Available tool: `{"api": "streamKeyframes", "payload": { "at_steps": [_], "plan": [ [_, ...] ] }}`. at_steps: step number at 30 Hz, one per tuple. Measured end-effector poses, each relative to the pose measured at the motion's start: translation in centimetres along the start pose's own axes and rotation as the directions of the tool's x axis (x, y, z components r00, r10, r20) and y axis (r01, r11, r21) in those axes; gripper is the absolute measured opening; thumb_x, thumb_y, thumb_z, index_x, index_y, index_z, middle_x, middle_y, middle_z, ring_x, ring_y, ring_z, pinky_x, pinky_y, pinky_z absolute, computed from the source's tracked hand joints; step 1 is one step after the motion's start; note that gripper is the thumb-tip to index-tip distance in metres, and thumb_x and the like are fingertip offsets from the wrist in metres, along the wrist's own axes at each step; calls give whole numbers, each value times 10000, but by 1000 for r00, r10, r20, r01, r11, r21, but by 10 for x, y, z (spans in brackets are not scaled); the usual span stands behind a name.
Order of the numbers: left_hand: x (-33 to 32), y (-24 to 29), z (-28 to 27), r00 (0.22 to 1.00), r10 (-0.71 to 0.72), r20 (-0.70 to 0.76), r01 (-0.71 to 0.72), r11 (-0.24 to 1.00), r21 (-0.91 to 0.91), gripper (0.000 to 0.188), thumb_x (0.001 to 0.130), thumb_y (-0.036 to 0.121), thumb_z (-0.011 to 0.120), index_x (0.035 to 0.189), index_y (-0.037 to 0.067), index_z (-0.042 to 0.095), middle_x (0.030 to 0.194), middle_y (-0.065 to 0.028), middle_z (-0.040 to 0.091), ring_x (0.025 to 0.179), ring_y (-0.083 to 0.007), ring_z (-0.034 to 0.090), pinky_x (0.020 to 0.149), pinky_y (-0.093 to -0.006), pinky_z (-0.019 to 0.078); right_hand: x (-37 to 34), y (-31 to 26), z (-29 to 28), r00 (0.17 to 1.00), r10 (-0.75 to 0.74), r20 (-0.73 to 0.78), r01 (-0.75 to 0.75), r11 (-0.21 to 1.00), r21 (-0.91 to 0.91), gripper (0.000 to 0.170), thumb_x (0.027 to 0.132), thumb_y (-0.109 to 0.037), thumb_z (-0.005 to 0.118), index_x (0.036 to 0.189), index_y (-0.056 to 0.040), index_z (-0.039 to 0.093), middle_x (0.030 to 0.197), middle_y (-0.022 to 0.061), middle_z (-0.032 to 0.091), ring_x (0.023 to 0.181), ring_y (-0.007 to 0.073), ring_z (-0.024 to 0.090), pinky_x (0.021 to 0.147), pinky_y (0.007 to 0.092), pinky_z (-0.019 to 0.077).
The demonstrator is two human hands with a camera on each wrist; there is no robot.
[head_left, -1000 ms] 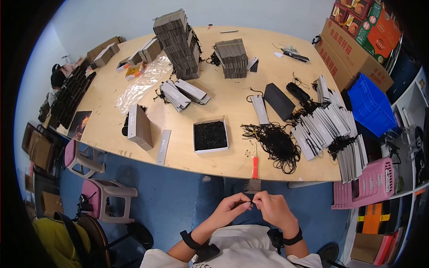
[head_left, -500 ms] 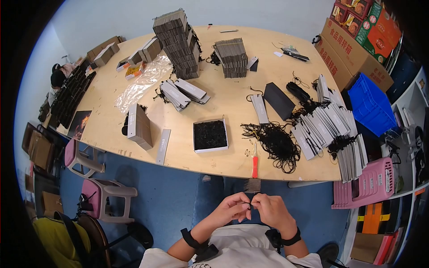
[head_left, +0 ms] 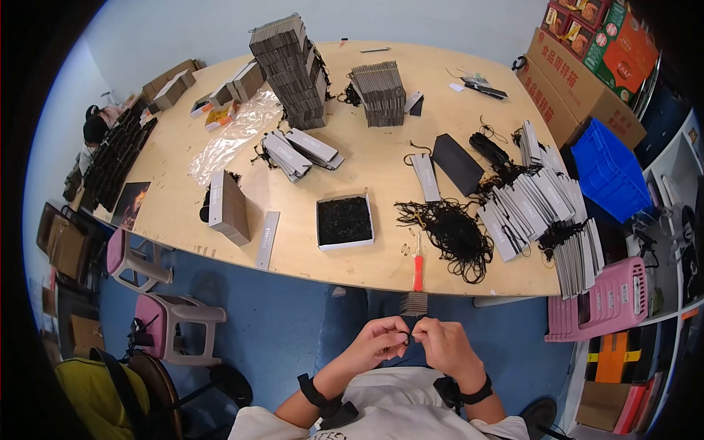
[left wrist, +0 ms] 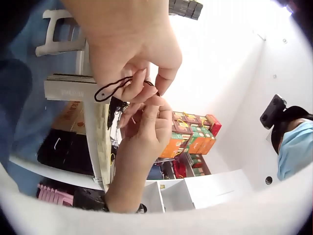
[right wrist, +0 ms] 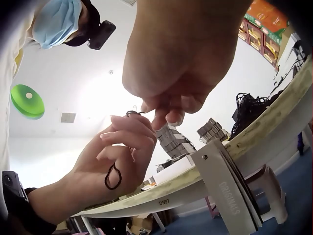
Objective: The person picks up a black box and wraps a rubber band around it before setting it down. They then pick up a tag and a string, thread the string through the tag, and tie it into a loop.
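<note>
Close together in front of the lap, both hands work on a thin black cord [left wrist: 110, 90]. My left hand [head_left: 378, 343] pinches it between thumb and fingertips, and a loop of the cord [right wrist: 113, 177] hangs out below its fingers. Right at those fingertips, my right hand [head_left: 446, 346] has thumb and forefinger drawn together on the cord's other end, partly hidden by its own fingers. A tiny wire-like piece [right wrist: 135, 108] shows above the cord at the left fingertips. Just beyond the hands, below the table edge, stands a stack of grey hang tags [right wrist: 222, 188], printed and punched with a hole.
The table [head_left: 352, 275] holds a white box of black material [head_left: 345, 221], a red-handled tool [head_left: 418, 273], a heap of black cords [head_left: 451, 238] and fanned grey tags [head_left: 532, 209]. Tall tag stacks [head_left: 293, 73] stand farther back. A pink basket [head_left: 601, 304] is at the right.
The hands have drawn slightly apart at the fingertips, and a small curl of black cord now shows at the left fingers. Things on the table stay where they were.
</note>
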State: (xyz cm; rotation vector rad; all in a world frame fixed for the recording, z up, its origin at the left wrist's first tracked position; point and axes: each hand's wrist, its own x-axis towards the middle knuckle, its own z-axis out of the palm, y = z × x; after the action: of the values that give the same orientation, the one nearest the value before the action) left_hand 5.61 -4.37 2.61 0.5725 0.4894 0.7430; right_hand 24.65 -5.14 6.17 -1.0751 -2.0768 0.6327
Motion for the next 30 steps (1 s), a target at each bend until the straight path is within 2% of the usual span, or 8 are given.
{"api": "streamKeyframes", "payload": {
  "at_steps": [7, 13, 17, 19, 23, 26, 29, 30],
  "plan": [
    [-3, 6, 9, 1000, 15, -5, -15, 1000, 15, 96, 940, 87, 596, 983, 3, 609, 792, -73, 639, 601, -46, 485, 472, -173, 306, -4, -1, 5, 997, -2, -76, 2, 1000, 6, 129, 810, 33, 598, 904, -14, 522, 750, 109, 610, 627, 287, 638, 538, 342, 512],
    [-6, 8, 12, 986, 146, -76, -121, 955, 271, 91, 944, 72, 601, 992, 1, 630, 849, -76, 679, 633, -49, 487, 527, -181, 365, -3, -6, 2, 986, -107, -131, 98, 992, -79, 235, 781, 47, 641, 1007, 33, 583, 887, 142, 681, 738, 261, 695, 624, 315, 571],
    [-5, 10, 12, 965, 242, -100, -176, 881, 439, 78, 932, 59, 611, 972, -3, 637, 866, -80, 696, 658, -58, 519, 574, -194, 416, -2, -10, -1, 987, -96, -130, 93, 995, -34, 274, 780, 50, 652, 1048, 35, 599, 912, 142, 694, 748, 243, 703, 633, 306, 578],
    [-4, 10, 10, 961, 258, -100, -182, 862, 474, 71, 928, 52, 613, 964, -4, 639, 868, -80, 700, 668, -60, 530, 586, -198, 429, -5, -9, -1, 997, 29, -77, -21, 995, 100, 266, 794, 50, 650, 1055, 29, 599, 886, 137, 694, 725, 245, 701, 611, 313, 571],
    [-2, 6, 8, 953, 288, -96, -173, 777, 605, 73, 930, 40, 604, 965, -14, 638, 857, -59, 700, 689, -58, 556, 596, -203, 447, -5, -10, -3, 996, 88, -19, -86, 992, 87, 246, 810, 41, 645, 1050, 15, 599, 861, 128, 692, 711, 243, 699, 594, 316, 564],
    [-2, 5, 17, 938, 320, -134, -139, 699, 702, 78, 934, 38, 598, 971, -21, 634, 844, -51, 697, 686, -60, 566, 595, -208, 457, -1, -16, 1, 993, 100, -68, -103, 994, -42, 159, 861, 54, 597, 1016, 24, 613, 786, 135, 689, 674, 231, 701, 589, 310, 551],
    [-3, 8, 19, 926, 347, -148, -123, 648, 751, 77, 934, 36, 596, 966, -23, 633, 828, -49, 693, 677, -61, 573, 590, -213, 464, -2, -16, 3, 981, 188, -41, -188, 982, 15, 131, 870, 34, 601, 1001, 21, 611, 779, 137, 688, 681, 230, 704, 594, 305, 552],
    [-3, 8, 19, 925, 350, -146, -126, 647, 752, 73, 933, 33, 596, 958, -23, 634, 819, -48, 690, 671, -62, 575, 587, -215, 467, -2, -14, 3, 972, 231, -31, -226, 968, 112, 135, 863, 11, 610, 996, 3, 594, 774, 136, 679, 688, 250, 697, 593, 318, 547]
  ]
}}
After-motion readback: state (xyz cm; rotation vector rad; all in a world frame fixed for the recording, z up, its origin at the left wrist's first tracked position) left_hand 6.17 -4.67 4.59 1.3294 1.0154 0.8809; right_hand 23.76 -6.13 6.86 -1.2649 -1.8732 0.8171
